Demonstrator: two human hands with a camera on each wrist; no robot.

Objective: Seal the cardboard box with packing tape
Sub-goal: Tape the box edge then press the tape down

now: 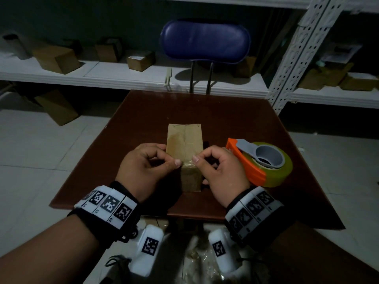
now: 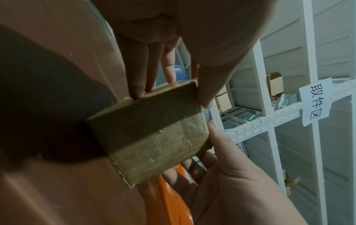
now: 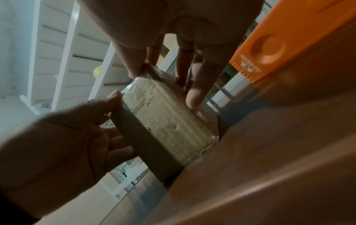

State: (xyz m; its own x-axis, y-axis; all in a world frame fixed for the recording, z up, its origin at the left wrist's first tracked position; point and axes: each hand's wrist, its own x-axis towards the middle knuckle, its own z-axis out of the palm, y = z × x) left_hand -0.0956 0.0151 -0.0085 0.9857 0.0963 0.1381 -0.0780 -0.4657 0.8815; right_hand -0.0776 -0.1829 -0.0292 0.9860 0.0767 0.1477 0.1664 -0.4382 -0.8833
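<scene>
A small brown cardboard box (image 1: 184,140) stands in the middle of the dark brown table (image 1: 225,119), its flaps down. Clear tape (image 1: 187,163) runs over the near top edge and down the front face (image 3: 167,121). My left hand (image 1: 170,155) grips the box's left side, thumb pressing the tape at the near edge. My right hand (image 1: 202,158) grips the right side the same way, thumb next to the left one. In the left wrist view my fingers (image 2: 142,82) lie on the box (image 2: 150,137). An orange tape dispenser (image 1: 264,160) with its yellowish roll lies right of my right hand.
A blue chair back (image 1: 205,39) stands behind the table's far edge. White shelves (image 1: 123,76) with several cardboard boxes (image 1: 55,58) run along the back, with a perforated white post (image 1: 297,58) at the right. Crumpled clear wrap lies on the tiled floor (image 1: 201,261).
</scene>
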